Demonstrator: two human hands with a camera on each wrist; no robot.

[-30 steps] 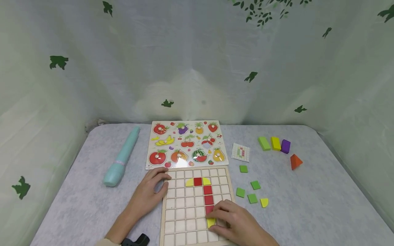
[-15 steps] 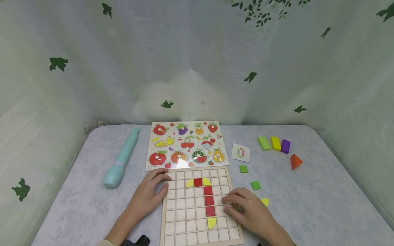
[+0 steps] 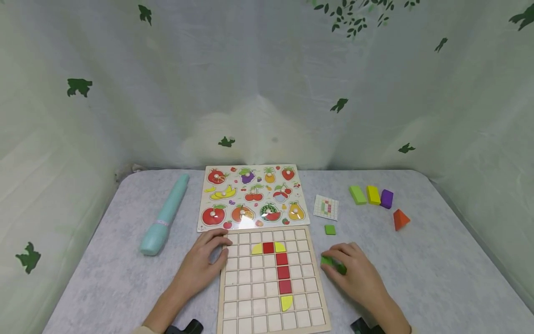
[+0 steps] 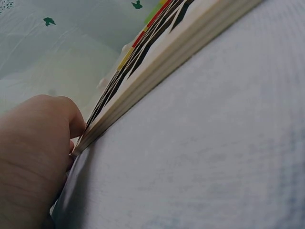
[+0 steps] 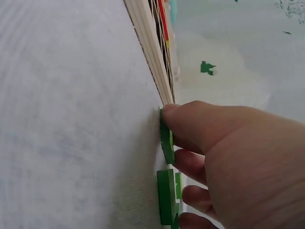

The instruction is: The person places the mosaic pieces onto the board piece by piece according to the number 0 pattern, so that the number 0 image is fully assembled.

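Pale curtains printed with green leaves are hanging behind the grey felt-covered desk [image 3: 417,278] where I am working. At its middle is lying the square wooden grid board [image 3: 271,283], which I am using as my landmark. On the board, red square tiles [image 3: 283,272] are forming a column, with yellow quarter-round tiles [image 3: 286,302] at its foot and beside its top.

I am resting my left hand [image 3: 206,262] flat against the board's left edge, fingers relaxed and spread, the fingertips touching its upper left corner; the left wrist view is showing my thumb lying at that corner.

I am holding my right hand [image 3: 352,273] just right of the board, fingers curled over small green square tiles [image 3: 329,262] on the desk. In the right wrist view my thumb [image 5: 190,119] is pressing on one green tile [image 5: 166,138], pinching it against my fingers, with another green tile [image 5: 166,195] lying just beside it.

Behind the board a colourful fruit peg puzzle [image 3: 252,195] is lying, touching the board's far edge. To the board's left a long teal cylinder [image 3: 164,213] is resting. To its right and further back are sitting a single green tile [image 3: 330,229], a small pattern card [image 3: 326,206], and green, yellow and purple blocks [image 3: 372,195] with an orange pyramid [image 3: 400,219].
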